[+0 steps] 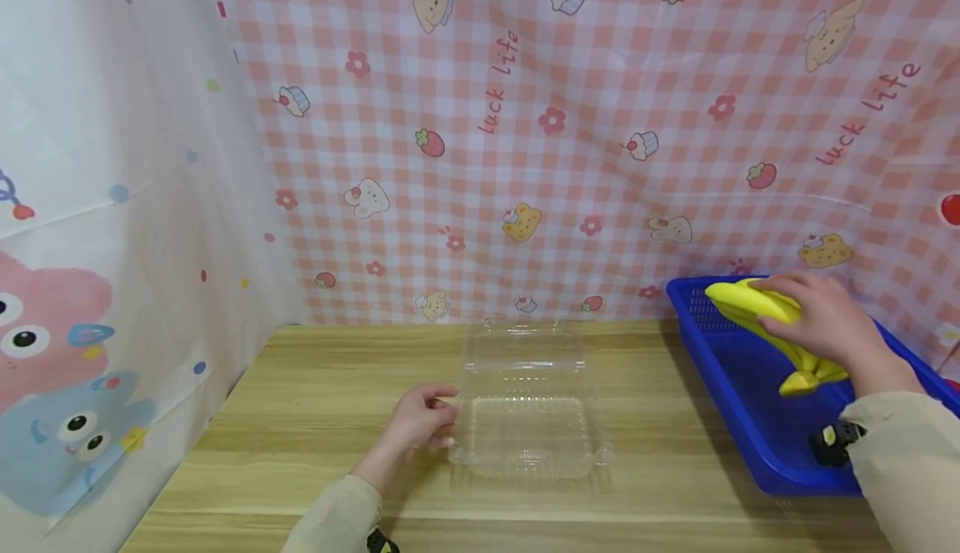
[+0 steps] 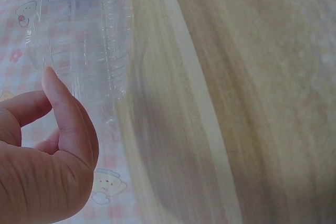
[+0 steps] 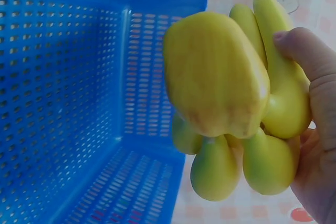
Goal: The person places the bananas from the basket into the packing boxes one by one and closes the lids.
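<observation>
My right hand (image 1: 834, 319) grips a bunch of yellow bananas (image 1: 750, 307) over the blue plastic basket (image 1: 723, 403). In the right wrist view the thick stem end of the bananas (image 3: 215, 74) faces the camera, and the thumb presses along one fruit. A clear plastic clamshell box (image 1: 528, 471) stands on the table with its lid raised at the back. Beside the box's left side is my left hand (image 1: 420, 418), fingers loosely bent and holding nothing. Whether its fingertips touch the box, I cannot tell.
The wooden table (image 1: 315, 419) runs back to a pink checked curtain (image 1: 480, 161). A white cartoon-print curtain (image 1: 157, 203) hangs on the left. Perforated walls surround the basket at the table's right.
</observation>
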The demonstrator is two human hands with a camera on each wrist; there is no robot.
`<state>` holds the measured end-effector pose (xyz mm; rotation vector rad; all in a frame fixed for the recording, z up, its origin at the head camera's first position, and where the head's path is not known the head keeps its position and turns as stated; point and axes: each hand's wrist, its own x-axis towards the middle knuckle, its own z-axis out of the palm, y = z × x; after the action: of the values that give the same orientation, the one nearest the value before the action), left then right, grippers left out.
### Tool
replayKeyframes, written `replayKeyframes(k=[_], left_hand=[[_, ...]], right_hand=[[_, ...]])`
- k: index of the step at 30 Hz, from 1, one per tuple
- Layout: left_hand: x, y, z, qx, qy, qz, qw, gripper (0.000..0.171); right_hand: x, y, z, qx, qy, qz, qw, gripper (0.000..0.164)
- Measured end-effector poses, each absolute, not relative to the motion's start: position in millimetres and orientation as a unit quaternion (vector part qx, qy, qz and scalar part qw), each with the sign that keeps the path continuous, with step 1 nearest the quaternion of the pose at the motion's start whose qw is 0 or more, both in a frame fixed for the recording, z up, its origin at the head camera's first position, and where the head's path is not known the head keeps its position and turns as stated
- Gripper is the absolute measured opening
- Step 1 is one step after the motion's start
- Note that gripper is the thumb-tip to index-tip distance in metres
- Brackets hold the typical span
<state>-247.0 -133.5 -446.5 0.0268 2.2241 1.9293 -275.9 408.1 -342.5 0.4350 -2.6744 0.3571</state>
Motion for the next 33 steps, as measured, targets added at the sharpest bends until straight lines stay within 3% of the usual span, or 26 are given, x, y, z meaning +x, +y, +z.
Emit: replayKeyframes(k=[21,33], left_hand=[[-247.8,-134.1,-447.6,0.011,0.752,0.652,0.094,0.041],[-247.7,-134.1,-446.8,0.012,0.748,0.656,0.096,0.041]], right_hand=[[-269.6,360.1,-311.9,0.199,-0.941,0.123,0.244,0.049],[-268.0,327.3,-301.6,0.296,-0.899,0.131,0.293,0.054]])
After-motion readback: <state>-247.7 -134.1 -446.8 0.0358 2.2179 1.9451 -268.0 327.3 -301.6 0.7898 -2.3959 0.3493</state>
